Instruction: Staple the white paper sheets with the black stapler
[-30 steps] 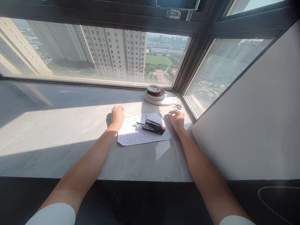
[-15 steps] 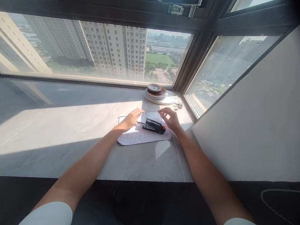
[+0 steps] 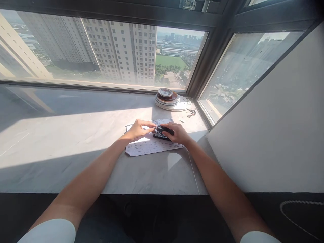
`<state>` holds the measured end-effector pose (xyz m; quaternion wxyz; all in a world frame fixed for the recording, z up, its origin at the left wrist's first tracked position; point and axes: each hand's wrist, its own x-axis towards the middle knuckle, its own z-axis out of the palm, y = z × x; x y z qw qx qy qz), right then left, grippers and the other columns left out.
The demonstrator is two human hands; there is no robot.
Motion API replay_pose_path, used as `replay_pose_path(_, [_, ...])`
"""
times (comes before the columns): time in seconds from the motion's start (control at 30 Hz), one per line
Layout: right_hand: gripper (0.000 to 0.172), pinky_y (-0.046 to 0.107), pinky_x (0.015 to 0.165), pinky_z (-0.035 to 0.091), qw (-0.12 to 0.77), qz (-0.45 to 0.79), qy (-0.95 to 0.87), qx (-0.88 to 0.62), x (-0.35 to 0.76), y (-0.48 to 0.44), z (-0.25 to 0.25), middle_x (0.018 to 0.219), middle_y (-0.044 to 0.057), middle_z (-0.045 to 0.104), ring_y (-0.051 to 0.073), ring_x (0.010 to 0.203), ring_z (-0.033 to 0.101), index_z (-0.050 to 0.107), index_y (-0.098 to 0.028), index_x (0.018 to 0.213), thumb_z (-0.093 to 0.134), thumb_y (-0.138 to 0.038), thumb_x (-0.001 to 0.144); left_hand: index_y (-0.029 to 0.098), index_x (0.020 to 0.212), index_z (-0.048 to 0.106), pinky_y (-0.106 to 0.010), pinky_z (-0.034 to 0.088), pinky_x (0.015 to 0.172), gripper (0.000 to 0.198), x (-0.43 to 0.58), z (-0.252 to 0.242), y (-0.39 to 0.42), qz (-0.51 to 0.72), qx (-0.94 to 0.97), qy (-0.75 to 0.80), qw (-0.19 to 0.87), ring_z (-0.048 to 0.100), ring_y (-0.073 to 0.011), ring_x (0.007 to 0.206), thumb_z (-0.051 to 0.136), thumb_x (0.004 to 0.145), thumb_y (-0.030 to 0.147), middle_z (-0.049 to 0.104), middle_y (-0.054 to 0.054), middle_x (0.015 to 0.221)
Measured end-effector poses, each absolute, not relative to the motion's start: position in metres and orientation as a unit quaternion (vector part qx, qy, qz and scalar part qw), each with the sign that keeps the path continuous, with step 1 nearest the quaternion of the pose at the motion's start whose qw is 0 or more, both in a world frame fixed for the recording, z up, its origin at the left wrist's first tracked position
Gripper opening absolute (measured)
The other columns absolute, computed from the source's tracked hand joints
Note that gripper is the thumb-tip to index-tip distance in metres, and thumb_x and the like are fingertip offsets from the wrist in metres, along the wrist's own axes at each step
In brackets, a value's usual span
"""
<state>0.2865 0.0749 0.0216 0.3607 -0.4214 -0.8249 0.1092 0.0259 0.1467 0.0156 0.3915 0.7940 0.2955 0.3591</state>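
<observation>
A black stapler lies on printed sheets of paper, its top part lifted from its base at the left end. My right hand is closed round the stapler's upper part from the right and hides its rear end. My left hand comes from the left, thumb and forefinger pinched together at the stapler's front end. What exactly lies between those fingertips is too small to make out. Just beyond my right hand, a small thin light strip rests on the ledge.
A stack of plates stands in the window corner, with a bunch of keys to its right. The pale stone ledge runs left along the window. A white wall bounds the right side.
My right hand has left the far edge of the paper and taken hold of the stapler. The metal part jutting from its front no longer shows. The light strip now shows on the ledge.
</observation>
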Motion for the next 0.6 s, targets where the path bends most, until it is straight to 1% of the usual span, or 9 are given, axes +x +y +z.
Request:
replay_pose_path(0.1, [0.036,0.042,0.092,0.058,0.372,0.126,-0.818,-0.420,0.2868,0.0751,0.0232,0.118,0.010,0.079,0.028,0.104,0.074,0.074,-0.023,0.129,0.066,-0.039,0.097,0.021,0.098,0.087,-0.040,0.065,0.087,0.027,0.0243,0.0135,0.1489,0.351,0.794,0.285,0.406,0.080,-0.0278,0.094,0.087,0.078,0.038,0.084,-0.011,0.099])
replay_pose_path(0.2, [0.037,0.042,0.091,0.059,0.369,0.135,-0.817,-0.423,0.2866,0.0754,0.0237,0.117,0.010,0.079,0.028,0.102,0.074,0.074,-0.024,0.130,0.066,-0.040,0.097,0.021,0.094,0.088,-0.041,0.066,0.086,0.023,0.0236,0.0126,0.1515,0.348,0.799,0.275,0.405,0.080,-0.0280,0.092,0.087,0.075,0.035,0.084,-0.010,0.096])
replay_pose_path(0.4, [0.038,0.041,0.091,0.058,0.368,0.131,-0.818,-0.422,0.2868,0.0767,0.0220,0.115,0.009,0.079,0.027,0.102,0.073,0.074,-0.025,0.130,0.067,-0.042,0.097,0.021,0.095,0.088,-0.042,0.067,0.082,0.026,0.0225,0.0163,0.1517,0.333,0.799,0.277,0.418,0.080,-0.0294,0.091,0.087,0.074,0.037,0.084,-0.011,0.095])
replay_pose_path(0.6, [0.038,0.041,0.090,0.058,0.366,0.133,-0.818,-0.424,0.2868,0.0758,0.0229,0.115,0.010,0.079,0.027,0.102,0.073,0.074,-0.023,0.130,0.065,-0.040,0.098,0.022,0.091,0.088,-0.039,0.066,0.083,0.018,0.0196,0.0166,0.1537,0.321,0.814,0.257,0.410,0.080,-0.0272,0.091,0.083,0.078,0.032,0.083,-0.009,0.095])
